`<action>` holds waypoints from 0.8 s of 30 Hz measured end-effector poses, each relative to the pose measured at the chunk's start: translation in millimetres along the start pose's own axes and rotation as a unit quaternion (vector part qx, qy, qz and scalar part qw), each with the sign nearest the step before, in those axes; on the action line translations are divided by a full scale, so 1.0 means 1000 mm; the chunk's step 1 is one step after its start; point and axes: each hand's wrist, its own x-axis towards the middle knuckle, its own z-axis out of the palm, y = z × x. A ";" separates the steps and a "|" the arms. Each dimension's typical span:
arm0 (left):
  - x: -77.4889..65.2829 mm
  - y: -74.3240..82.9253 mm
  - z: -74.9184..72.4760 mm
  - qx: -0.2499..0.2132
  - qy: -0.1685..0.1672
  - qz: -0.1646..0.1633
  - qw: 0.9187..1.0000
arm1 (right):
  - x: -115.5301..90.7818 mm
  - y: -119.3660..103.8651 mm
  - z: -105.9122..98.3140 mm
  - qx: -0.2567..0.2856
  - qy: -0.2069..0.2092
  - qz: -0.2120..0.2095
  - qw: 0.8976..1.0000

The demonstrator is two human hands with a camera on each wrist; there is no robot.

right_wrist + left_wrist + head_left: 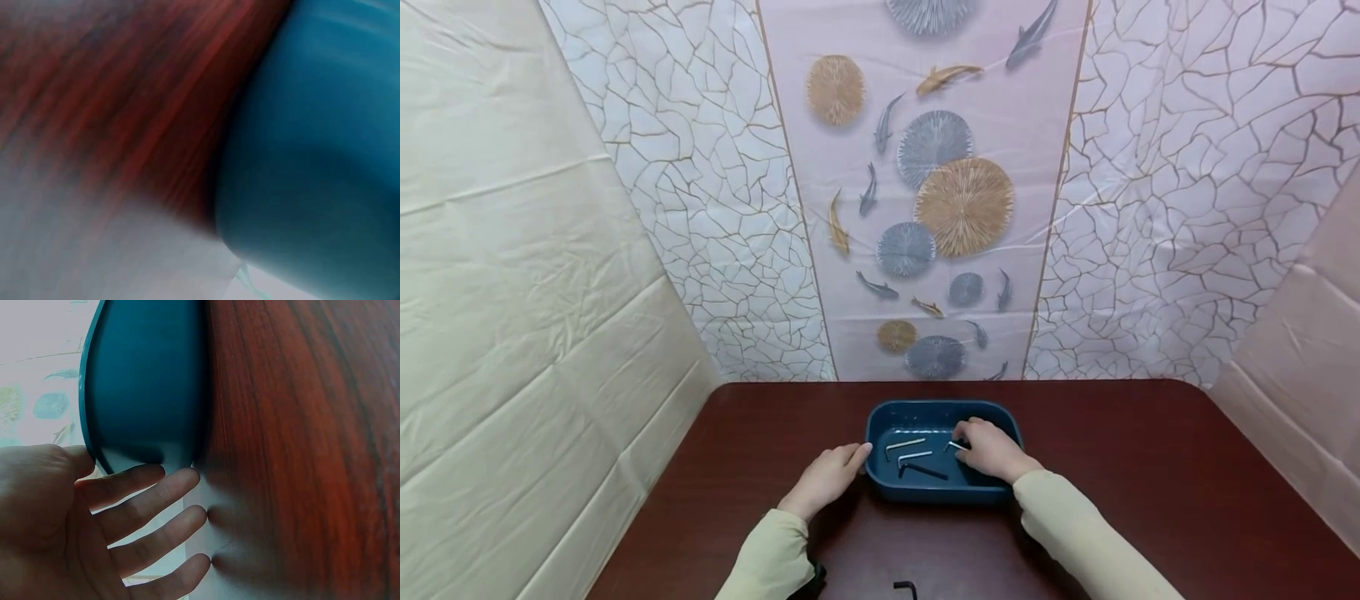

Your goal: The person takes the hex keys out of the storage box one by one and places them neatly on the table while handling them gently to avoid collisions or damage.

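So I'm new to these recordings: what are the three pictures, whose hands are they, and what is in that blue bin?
There is no machine here: a person works with bare hands and wears three cameras. The wide picture comes from the head and looks down at a dark red-brown table inside a tent of patterned sheets. The other two come from the wrists.

On the table stands a blue bin. In it lie hex keys, two silvery and one dark. Another small dark key lies on the table near the bottom edge.

The left hand rests with straight fingers against the bin's outer left wall; its wrist view shows the fingers by that wall. The right hand reaches into the bin, fingers curled at a silvery key; whether it grips it is hidden. The right wrist view is blurred, showing only bin and table.
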 end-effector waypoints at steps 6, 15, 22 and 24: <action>-0.002 0.000 0.003 0.004 -0.002 -0.002 1.000 | 0.002 0.003 0.007 0.019 -0.015 -0.010 1.000; 0.002 -0.001 0.001 0.002 -0.002 0.005 1.000 | 0.005 -0.001 -0.001 0.080 -0.068 0.016 0.994; 0.003 -0.001 0.000 0.003 0.000 0.004 1.000 | 0.006 -0.005 -0.005 0.102 -0.107 0.037 0.988; 0.002 -0.001 0.001 0.006 0.001 0.004 1.000 | 0.006 -0.006 -0.004 0.111 -0.113 0.048 0.986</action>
